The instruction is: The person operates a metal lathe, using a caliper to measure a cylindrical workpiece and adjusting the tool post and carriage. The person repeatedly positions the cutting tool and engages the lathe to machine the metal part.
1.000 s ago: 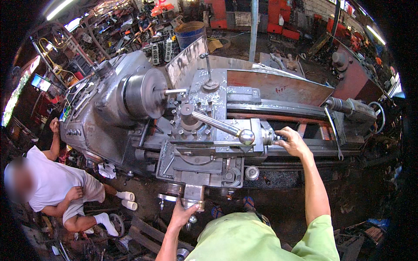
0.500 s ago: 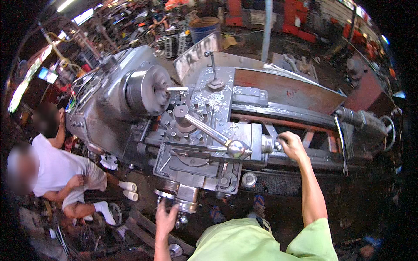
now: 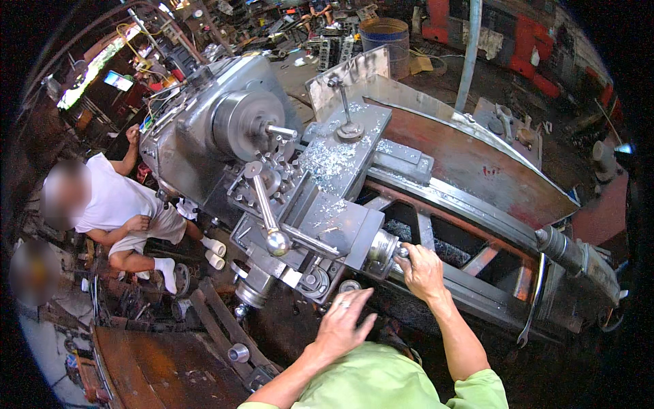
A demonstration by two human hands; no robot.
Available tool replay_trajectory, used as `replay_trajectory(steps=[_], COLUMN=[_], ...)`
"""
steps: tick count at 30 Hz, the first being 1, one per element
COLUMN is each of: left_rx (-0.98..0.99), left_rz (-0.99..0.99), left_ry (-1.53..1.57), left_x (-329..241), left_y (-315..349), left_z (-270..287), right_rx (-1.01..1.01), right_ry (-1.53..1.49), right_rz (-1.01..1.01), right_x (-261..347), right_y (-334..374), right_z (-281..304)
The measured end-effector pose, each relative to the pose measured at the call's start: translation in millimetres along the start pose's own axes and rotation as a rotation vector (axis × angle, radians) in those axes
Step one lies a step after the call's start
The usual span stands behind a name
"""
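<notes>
My right hand (image 3: 424, 273) is closed around the small crank handle (image 3: 402, 253) at the end of the lathe's top slide, beside its round metal dial (image 3: 381, 249). My left hand (image 3: 346, 322) hovers in front of my body with its fingers stretched and apart, holding nothing. Left of the top slide (image 3: 340, 221) stands the toolpost (image 3: 264, 178), whose long ball-ended lever (image 3: 270, 213) points toward me. Behind it, the chuck (image 3: 248, 126) grips a thin bright rod (image 3: 281, 131). Near the front is the cross-slide handwheel (image 3: 253, 290), untouched by either hand.
Metal chips (image 3: 334, 158) cover the carriage. A wrench (image 3: 533, 300) hangs near the tailstock (image 3: 579, 262) at right. Behind the bed rise a sheet-metal guard (image 3: 470, 160) and a pole (image 3: 469, 61). At left is a person in a white shirt (image 3: 119, 194); a drum (image 3: 385, 44) stands behind.
My left hand has let go of the cross-slide handwheel and moved right, in front of my body. My right hand remains at the top-slide crank. The view has turned and shifted.
</notes>
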State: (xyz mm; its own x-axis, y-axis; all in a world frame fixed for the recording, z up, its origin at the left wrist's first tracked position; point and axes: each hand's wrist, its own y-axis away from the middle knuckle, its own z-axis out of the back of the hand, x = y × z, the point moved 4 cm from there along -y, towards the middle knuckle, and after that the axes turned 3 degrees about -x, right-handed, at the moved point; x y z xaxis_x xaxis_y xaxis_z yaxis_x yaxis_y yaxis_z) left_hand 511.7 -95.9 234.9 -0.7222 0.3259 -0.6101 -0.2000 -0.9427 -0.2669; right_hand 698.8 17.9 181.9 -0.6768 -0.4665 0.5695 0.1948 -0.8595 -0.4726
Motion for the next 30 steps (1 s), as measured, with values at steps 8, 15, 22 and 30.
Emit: replay_trajectory(steps=[8,15,22,30], left_rx=[-0.063,0.016,0.013,-0.007], left_rz=[-0.161,-0.215,-0.258,-0.299], left_ry=[-0.111,-0.236,-0.439,-0.623], left_x=[-14,-8,-1,6], left_y=[-38,-53,-74,-91], left_z=[-42,-57,-68,-77], right_rx=[-0.082,0.104,0.128,0.133], right_ry=[-0.184,-0.302,-0.248,-0.283], right_rz=[-0.209,-0.455,-0.421,-0.486], right_x=[1,-7,-12,-9], right_y=[-3,-4,-5,-7], right_z=[-8,-11,-13,-10])
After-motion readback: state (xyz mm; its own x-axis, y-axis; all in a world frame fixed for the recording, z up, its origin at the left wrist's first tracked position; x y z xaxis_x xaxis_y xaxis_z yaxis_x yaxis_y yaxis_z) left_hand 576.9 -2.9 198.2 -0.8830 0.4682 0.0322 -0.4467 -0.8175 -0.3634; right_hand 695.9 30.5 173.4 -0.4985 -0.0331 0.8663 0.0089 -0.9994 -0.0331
